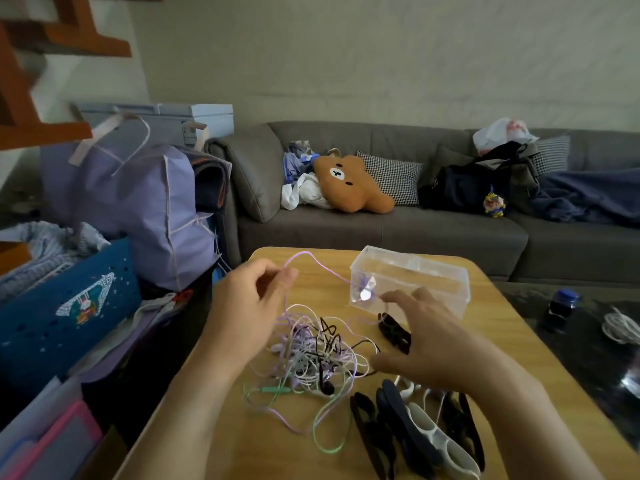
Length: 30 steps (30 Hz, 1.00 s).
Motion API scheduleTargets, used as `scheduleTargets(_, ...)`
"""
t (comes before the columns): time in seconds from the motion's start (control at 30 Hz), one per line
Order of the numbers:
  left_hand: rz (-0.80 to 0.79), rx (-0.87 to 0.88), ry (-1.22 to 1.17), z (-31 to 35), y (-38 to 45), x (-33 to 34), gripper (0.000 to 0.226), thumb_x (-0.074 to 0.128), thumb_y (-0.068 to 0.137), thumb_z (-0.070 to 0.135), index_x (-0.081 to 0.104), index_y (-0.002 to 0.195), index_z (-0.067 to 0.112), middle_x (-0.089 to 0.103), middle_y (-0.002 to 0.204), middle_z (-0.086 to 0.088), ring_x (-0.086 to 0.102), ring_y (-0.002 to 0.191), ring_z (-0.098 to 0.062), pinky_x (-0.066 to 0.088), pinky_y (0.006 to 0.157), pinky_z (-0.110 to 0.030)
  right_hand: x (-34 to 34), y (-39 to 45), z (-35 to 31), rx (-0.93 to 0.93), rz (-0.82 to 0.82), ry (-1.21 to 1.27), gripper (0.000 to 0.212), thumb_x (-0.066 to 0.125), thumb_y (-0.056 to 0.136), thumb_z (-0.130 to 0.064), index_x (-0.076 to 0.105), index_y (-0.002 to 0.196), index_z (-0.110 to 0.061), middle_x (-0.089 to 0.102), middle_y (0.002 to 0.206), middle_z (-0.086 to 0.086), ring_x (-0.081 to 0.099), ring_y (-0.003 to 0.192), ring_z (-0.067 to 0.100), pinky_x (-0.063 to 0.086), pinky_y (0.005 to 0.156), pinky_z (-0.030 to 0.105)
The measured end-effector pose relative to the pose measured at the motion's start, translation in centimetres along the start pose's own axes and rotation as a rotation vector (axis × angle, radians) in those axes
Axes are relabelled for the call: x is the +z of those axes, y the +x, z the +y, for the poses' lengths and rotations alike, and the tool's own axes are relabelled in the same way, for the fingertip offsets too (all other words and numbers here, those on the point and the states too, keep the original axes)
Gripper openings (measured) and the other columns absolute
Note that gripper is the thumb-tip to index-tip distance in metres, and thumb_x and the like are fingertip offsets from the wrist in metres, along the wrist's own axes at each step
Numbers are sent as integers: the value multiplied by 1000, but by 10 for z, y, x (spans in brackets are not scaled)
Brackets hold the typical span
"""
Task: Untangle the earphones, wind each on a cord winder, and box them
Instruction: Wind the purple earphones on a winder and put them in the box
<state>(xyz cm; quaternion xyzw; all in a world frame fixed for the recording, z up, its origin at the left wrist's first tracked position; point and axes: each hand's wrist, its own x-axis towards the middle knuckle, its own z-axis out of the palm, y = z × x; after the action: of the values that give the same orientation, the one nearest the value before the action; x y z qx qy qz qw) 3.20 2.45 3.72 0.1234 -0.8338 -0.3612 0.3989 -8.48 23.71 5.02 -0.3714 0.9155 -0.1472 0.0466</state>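
Observation:
A tangle of purple, white, black and green earphone cords (311, 355) lies in the middle of the wooden table (221, 441). My left hand (247, 303) pinches a purple cord (311, 259) that arcs up and across to a wound purple earphone (363, 287) inside the clear plastic box (422, 278). My right hand (426, 337) hovers with fingers spread over the right side of the tangle, in front of the box. One black cord winder (394, 332) lies under its fingers. Several black, navy and white winders (415, 431) lie at the table's near right.
A grey sofa (381, 230) with a bear cushion (349, 183), bags and a blanket stands behind the table. Purple bags (138, 202) and a blue bin (65, 306) crowd the left. A dark side table (588, 341) on the right holds a bottle and a white cable.

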Motion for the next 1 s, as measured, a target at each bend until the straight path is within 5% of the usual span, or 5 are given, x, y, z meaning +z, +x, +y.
scheduleTargets(0.23, -264, -95, -278, 40, -11, 13, 33, 45, 101, 37, 63, 82, 16, 58, 59, 2, 52, 54, -5, 44, 54, -21, 21, -3, -56, -441, 329, 498, 70, 78, 81, -39, 42, 142, -44, 53, 116, -21, 62, 98, 4, 48, 75, 13)
scheduleTargets(0.47, -442, -82, -175, 30, -16, 14, 27, 55, 98, 47, 74, 98, 28, 74, 88, 5, 70, 85, -19, 56, 81, -47, 24, 3, -39, -263, 399, 613, 14, 81, 82, -25, 73, 93, -26, 69, 74, -17, 66, 70, 4, 49, 61, 15)
scheduleTargets(0.67, -388, -44, 96, 20, -19, 19, 9, 65, 95, 33, 69, 96, 25, 67, 78, 8, 63, 72, -9, 53, 70, -34, 4, -2, -22, -117, 564, 794, 20, 69, 92, -25, 70, 77, -14, 71, 65, 0, 64, 49, 10, 51, 48, 24)
scheduleTargets(0.87, -466, -131, 266, -5, -23, 24, 17, 48, 104, 31, 55, 88, 27, 60, 76, 10, 61, 74, -18, 44, 64, -36, -16, -5, 15, 211, 842, 1292, 25, 58, 100, -29, 65, 90, -8, 70, 79, 9, 67, 61, 16, 55, 55, 30)
scheduleTargets(1.0, -275, 21, 229, -3, -19, 27, 23, 49, 100, 36, 67, 91, 25, 65, 74, 11, 60, 76, -14, 50, 77, -41, -13, -1, 33, 400, 583, 1044, 29, 59, 100, -31, 62, 121, -11, 71, 91, 10, 65, 71, 19, 53, 64, 33)
